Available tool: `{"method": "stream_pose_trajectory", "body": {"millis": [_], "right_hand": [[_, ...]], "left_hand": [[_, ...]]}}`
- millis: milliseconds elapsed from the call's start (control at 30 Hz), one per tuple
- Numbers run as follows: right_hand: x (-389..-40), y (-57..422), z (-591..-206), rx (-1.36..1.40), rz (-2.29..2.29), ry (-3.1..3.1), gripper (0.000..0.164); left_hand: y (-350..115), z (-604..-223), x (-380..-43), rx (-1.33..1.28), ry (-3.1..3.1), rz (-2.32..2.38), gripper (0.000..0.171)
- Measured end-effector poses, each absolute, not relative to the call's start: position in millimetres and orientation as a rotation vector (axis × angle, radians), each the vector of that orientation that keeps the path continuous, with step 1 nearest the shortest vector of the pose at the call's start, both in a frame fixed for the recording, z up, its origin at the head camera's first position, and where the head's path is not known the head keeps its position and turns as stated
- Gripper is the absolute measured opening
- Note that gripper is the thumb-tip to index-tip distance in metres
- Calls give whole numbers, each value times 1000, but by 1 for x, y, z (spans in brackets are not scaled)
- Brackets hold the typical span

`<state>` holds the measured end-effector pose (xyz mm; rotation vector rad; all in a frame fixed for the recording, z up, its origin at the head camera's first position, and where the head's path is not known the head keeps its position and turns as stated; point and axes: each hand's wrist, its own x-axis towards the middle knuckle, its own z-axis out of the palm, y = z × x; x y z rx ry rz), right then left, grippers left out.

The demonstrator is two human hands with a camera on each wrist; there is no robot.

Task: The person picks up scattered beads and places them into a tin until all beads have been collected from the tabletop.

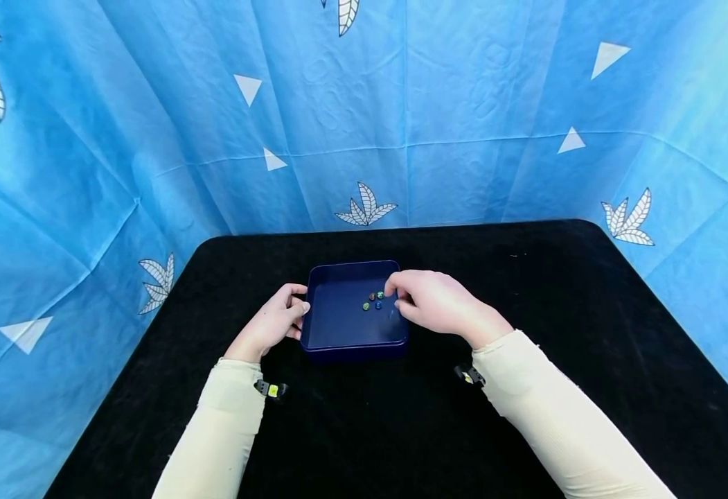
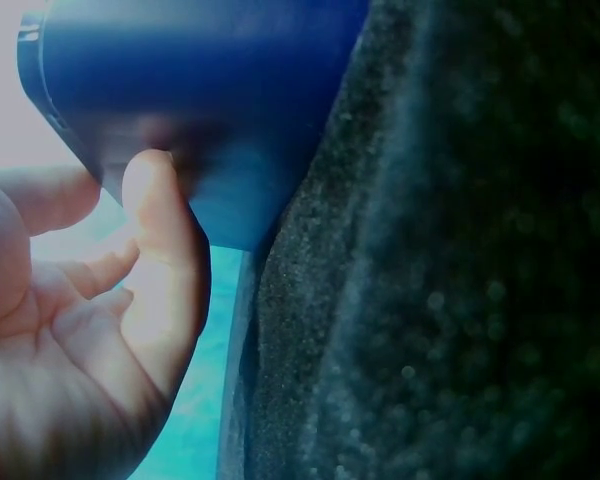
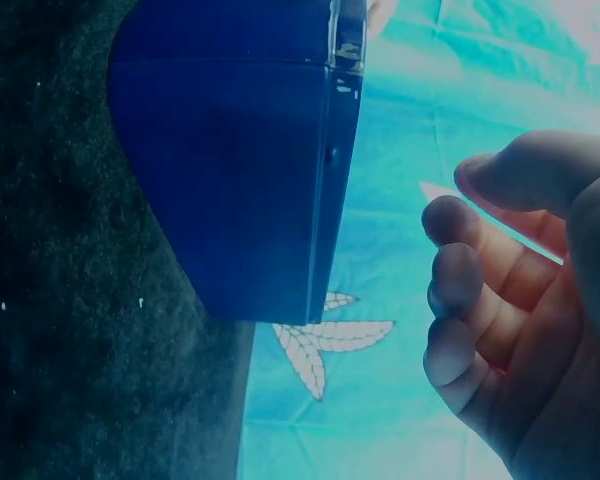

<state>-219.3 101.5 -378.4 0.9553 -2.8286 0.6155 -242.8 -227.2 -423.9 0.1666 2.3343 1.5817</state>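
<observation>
Sleeves lead to left fingers gripping the tray, right fingers loosely bent beside marbles.

On the table, a tray; in the tray, right of centre, balls; behind the table, a curtain.

Navy tray, leaf-printed blue curtain
</observation>
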Motion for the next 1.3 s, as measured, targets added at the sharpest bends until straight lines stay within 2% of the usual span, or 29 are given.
{"method": "stream_pose_trajectory", "body": {"millis": [200,600,967,1300], "right_hand": [[-221,111,-380,910,609,-2844,16],[-224,152,-391,801,647,-2878,15],[-215,188,-408,701,784,-2978,18],[-219,212,-410,650,890,-2992,21]], "left_hand": [[-230,-436,-251,170,2362,1585,46],[-228,-437,-254,186,2322,1599,47],[-213,-407,-238,206,2337,1569,46],[-232,-436,-250,170,2329,1586,47]]}}
